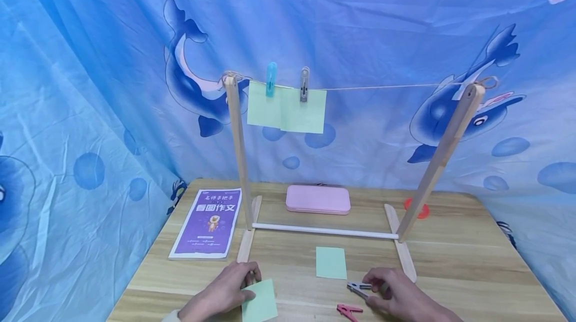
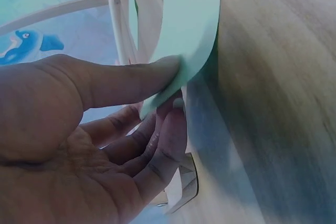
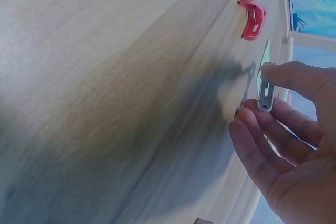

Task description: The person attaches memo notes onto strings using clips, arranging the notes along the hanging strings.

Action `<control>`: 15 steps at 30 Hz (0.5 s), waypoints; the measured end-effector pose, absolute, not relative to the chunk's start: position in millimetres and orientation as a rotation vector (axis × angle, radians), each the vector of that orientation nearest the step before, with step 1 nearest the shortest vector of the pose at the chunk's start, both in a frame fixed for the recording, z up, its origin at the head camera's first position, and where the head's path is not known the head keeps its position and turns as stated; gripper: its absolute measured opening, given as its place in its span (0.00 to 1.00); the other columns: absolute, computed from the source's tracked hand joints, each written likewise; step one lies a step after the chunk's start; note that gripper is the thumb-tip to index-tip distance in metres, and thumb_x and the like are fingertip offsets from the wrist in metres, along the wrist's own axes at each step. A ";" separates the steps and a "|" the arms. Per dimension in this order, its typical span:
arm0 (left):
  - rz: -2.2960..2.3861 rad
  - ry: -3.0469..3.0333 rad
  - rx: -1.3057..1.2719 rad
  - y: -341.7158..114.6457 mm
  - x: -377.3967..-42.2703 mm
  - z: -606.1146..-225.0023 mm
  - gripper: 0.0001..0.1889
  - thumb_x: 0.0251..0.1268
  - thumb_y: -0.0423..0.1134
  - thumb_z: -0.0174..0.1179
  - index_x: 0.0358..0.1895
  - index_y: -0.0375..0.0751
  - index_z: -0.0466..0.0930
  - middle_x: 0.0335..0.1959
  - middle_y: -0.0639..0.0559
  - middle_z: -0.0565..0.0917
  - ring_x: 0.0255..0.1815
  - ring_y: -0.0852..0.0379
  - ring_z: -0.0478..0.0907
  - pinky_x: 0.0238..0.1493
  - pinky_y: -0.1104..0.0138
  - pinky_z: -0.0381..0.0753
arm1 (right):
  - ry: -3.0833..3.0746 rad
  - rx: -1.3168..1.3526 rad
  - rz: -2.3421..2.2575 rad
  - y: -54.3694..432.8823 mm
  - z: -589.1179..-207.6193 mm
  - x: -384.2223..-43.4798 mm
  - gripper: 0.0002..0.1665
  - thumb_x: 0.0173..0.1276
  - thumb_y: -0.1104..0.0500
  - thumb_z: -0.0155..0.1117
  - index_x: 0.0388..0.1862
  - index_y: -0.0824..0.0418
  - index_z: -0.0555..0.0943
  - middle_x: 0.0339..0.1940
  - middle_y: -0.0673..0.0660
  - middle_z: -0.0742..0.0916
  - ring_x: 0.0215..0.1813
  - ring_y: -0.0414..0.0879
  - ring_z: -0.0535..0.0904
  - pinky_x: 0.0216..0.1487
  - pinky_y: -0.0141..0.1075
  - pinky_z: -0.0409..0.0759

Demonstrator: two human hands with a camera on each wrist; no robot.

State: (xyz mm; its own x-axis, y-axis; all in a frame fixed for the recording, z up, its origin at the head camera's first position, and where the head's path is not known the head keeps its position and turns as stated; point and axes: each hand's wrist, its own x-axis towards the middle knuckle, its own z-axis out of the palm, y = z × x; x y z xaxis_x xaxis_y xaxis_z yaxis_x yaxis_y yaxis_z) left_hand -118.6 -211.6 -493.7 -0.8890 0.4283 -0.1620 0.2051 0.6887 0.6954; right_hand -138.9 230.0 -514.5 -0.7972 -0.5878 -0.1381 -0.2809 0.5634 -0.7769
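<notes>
Pinching a pale green sheet (image 1: pixel 261 303) between thumb and fingers, the left hand (image 1: pixel 226 289) is low over the front part of the counter (image 1: pixel 157 282), toward its left edge. The sheet bends upward where it is held. To the right, the fingers of the right hand (image 1: pixel 398 292) grasp a gray clothespin (image 3: pixel 268 101), thumb on one side and fingertips on the other, just above the wood. A pink clothespin (image 1: pixel 344 309) lies on the counter between the two hands, nearer the right one. Just beyond the gray clothespin, a second green sheet (image 1: pixel 331 263) lies flat.

Farther back stands a wooden frame, its left post (image 1: pixel 240 162) and right post (image 1: pixel 443 157) joined low down by a white rod (image 1: pixel 324 231) and at the top by a thin string (image 1: pixel 382 87). From the string's left part hang two more sheets side by side: the left hanging sheet (image 1: pixel 264 112) under a blue clothespin (image 1: pixel 271 79), the right hanging sheet (image 1: pixel 310 117) under a dark gray clothespin (image 1: pixel 304 93).

Behind the rod, near the counter's back edge, rests a pink case (image 1: pixel 318 199). A purple book (image 1: pixel 208 224) lies along the left edge, near the back left corner. Toward the back right corner, a red ring (image 1: pixel 424 212) shows partly behind the right post. A blue curtain (image 1: pixel 360 37) with printed dolphins hangs behind everything.
</notes>
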 end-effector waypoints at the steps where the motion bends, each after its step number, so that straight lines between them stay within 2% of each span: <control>1: 1.017 2.590 0.515 -212.0 -118.3 -493.1 0.12 0.54 0.27 0.73 0.36 0.46 0.83 0.28 0.58 0.79 0.30 0.65 0.70 0.30 0.74 0.71 | 2.427 -0.715 -1.098 229.8 -514.1 -139.0 0.13 0.67 0.53 0.76 0.48 0.54 0.86 0.39 0.45 0.88 0.37 0.29 0.80 0.35 0.28 0.81; 5: 1.035 2.585 0.559 -213.1 -116.6 -490.9 0.09 0.55 0.30 0.75 0.31 0.45 0.82 0.26 0.59 0.79 0.28 0.68 0.70 0.29 0.74 0.72 | 2.472 -0.722 -1.080 229.1 -511.6 -138.2 0.14 0.68 0.51 0.75 0.49 0.54 0.86 0.40 0.45 0.88 0.38 0.29 0.79 0.36 0.28 0.82; 10: 1.015 2.609 0.571 -212.8 -117.7 -488.3 0.09 0.58 0.33 0.74 0.31 0.48 0.82 0.26 0.61 0.78 0.27 0.68 0.69 0.28 0.74 0.70 | 2.544 -0.757 -1.082 227.1 -505.8 -137.7 0.15 0.69 0.51 0.74 0.51 0.56 0.87 0.43 0.46 0.89 0.39 0.28 0.80 0.37 0.28 0.85; 15: 0.973 2.627 0.577 -212.2 -121.4 -483.4 0.08 0.60 0.36 0.74 0.32 0.50 0.82 0.27 0.62 0.79 0.29 0.69 0.70 0.30 0.74 0.72 | 2.631 -0.890 -1.140 226.6 -498.9 -139.8 0.15 0.69 0.56 0.74 0.52 0.59 0.86 0.42 0.47 0.90 0.40 0.29 0.83 0.35 0.29 0.86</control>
